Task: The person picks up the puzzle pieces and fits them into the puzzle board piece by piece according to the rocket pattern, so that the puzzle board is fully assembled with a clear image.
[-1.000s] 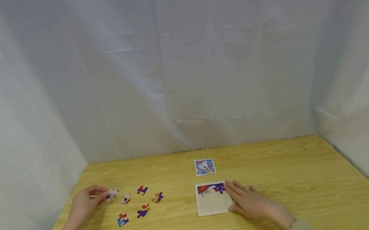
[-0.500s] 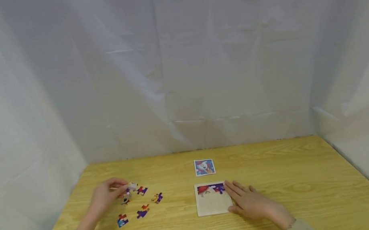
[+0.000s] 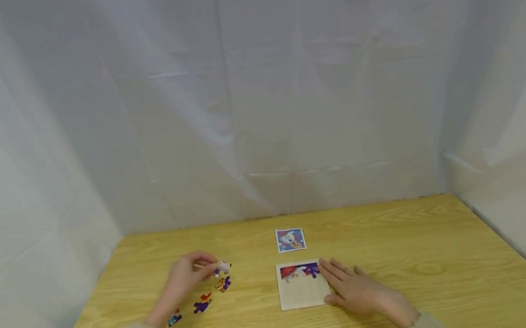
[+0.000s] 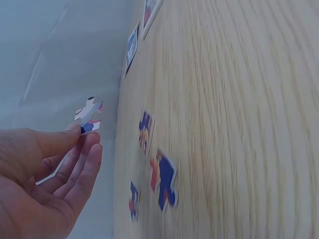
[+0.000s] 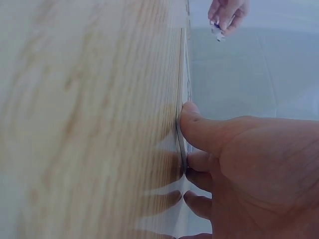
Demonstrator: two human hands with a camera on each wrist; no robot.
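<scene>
While the left hand [image 3: 185, 278] is hovering above the table [image 3: 414, 255], its thumb and fingertips [image 4: 82, 130] are pinching a white puzzle piece [image 3: 222, 266], clear of the wood. Just below that hand, loose pieces [image 3: 203, 303] are lying flat on the tabletop: a purple and orange one nearest the fingertips, a red and purple one closer to the wrist, a blue one by the forearm. Off to that hand's right, well apart, the right hand [image 3: 359, 289] is lying flat with fingers straight and relaxed, pressing against the right edge of the wooden puzzle board [image 3: 302, 291]; the thumb [image 5: 192, 122] is sitting against the board's rim. Along the board's far edge, a strip of pieces is already sitting in place. Beyond the board, a small picture card [image 3: 290, 239] is lying on the table.
</scene>
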